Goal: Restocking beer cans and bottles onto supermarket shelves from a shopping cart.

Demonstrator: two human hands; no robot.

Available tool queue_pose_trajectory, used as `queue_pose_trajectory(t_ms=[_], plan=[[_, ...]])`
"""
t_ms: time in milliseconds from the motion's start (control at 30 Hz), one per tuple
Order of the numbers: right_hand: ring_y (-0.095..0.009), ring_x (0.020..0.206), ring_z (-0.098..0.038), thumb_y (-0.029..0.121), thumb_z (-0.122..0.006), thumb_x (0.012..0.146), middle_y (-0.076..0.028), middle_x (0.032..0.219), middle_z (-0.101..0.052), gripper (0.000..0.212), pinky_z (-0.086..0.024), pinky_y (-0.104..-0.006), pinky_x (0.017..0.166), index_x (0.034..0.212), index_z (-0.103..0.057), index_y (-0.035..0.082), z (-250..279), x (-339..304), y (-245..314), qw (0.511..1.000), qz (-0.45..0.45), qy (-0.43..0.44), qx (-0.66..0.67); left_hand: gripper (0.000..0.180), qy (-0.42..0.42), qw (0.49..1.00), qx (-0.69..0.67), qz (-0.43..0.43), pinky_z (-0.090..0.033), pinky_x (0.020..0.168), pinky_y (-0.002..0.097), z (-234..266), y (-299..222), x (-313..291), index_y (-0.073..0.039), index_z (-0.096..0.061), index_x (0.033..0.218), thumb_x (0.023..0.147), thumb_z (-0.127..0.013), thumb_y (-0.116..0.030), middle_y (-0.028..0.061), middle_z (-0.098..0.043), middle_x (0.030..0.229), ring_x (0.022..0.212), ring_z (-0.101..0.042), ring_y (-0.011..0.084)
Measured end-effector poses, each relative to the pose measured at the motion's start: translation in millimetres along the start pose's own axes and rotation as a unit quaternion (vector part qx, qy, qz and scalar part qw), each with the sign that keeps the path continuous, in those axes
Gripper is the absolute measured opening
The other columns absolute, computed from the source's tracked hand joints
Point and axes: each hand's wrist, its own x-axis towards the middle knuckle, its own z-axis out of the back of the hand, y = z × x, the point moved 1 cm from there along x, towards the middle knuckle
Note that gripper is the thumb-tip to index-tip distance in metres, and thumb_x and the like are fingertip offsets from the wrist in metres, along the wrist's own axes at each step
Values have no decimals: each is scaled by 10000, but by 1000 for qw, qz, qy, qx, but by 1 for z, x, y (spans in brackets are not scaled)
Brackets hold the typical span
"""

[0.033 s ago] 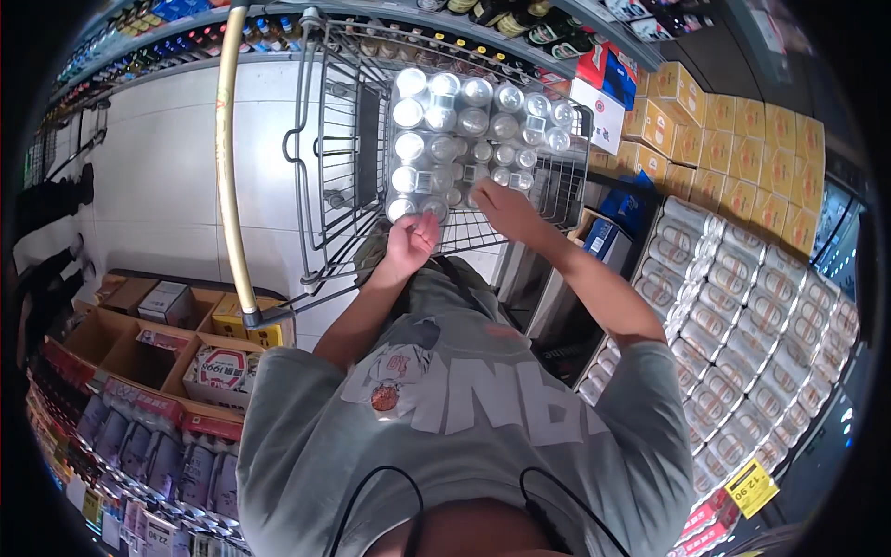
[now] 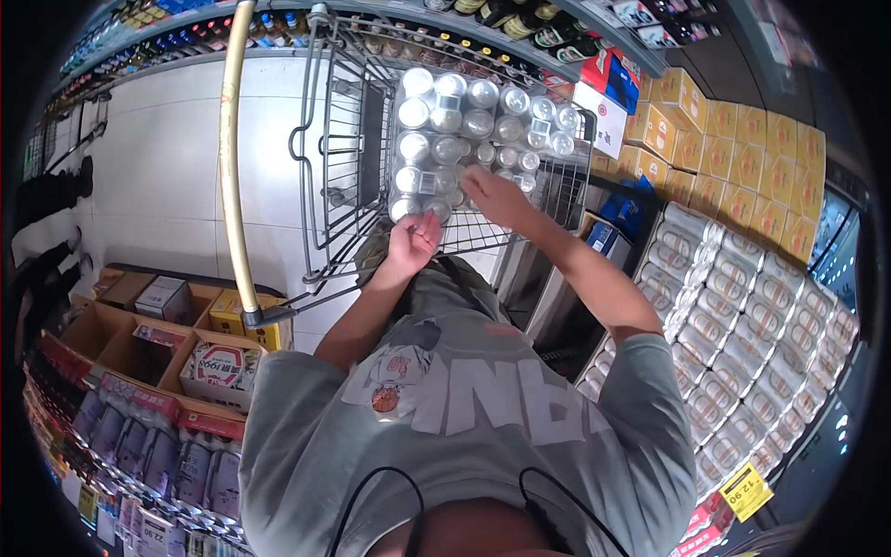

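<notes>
Silver-topped cans (image 2: 415, 147) stand upright in packs inside a wire shopping cart (image 2: 295, 144) in front of me. Carrying handles seem to cross the tops of some packs. My left hand (image 2: 414, 244) is at the near left corner of the cans, palm partly turned up. Its fingers are stretched and touch the nearest cans. Further right, my right hand (image 2: 494, 197) reaches over the near side of the cart among the cans. Its fingers are curled closed, and what they grip is hidden beneath the hand.
A long yellowish cart handle (image 2: 230, 139) runs along the left. Stacked can packs (image 2: 733, 343) and yellow cartons (image 2: 742, 158) rise on the right. Cardboard boxes (image 2: 139, 343) stand low on the left, and shelved bottles (image 2: 506, 17) line the far side.
My right hand has shifted slightly left and away from me over the cans. The left hand stays at the near cans. The whole view has moved a little.
</notes>
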Motion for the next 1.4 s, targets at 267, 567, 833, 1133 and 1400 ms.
queue_pose_trajectory(t_ms=[267, 567, 833, 1133, 1400], plan=[[-397, 1112, -660, 254, -590, 846, -238, 1194, -689, 527, -524, -465, 925, 1359, -600, 129, -22, 141, -4, 980, -84, 77, -164, 238, 355, 926, -108, 65, -510, 951, 373, 0, 7, 3, 5, -610, 1111, 985, -463, -135, 122, -716, 1094, 1079, -674, 253], [-364, 1046, -696, 274, -583, 853, -185, 1098, -730, 343, -535, -492, 863, 1102, -687, 63, -22, 149, 29, 938, -115, 111, -307, 232, 46, 991, -115, 48, -557, 909, 388, -7, 14, -1, -6, -632, 1070, 946, -458, -97, 89, -733, 999, 993, -713, 231], [-350, 911, -706, 332, -607, 878, -165, 951, -729, 270, -530, -459, 778, 936, -705, 87, 17, 76, 2, 968, -104, 30, -228, 230, -95, 990, 85, -64, -557, 856, 372, -66, 39, -79, 12, -603, 1037, 884, -496, -122, 80, -684, 945, 896, -671, 229], [-131, 735, -632, 130, -632, 898, -61, 793, -685, 121, -484, -310, 664, 927, -680, 23, 38, -196, -34, 943, -38, -161, 288, 103, -30, 939, 342, -18, -518, 644, 317, -145, 100, -183, -127, -506, 1007, 909, -517, -99, 3, -558, 781, 662, -540, 131], [-25, 634, -456, 36, -609, 914, 69, 797, -568, 109, -336, -217, 556, 1011, -649, 67, -130, -465, -28, 646, -80, -456, 607, 141, 92, 782, 577, 216, -274, 440, 247, -133, 231, -167, -89, -556, 1096, 963, -511, -107, -23, -373, 570, 447, -334, 85]])
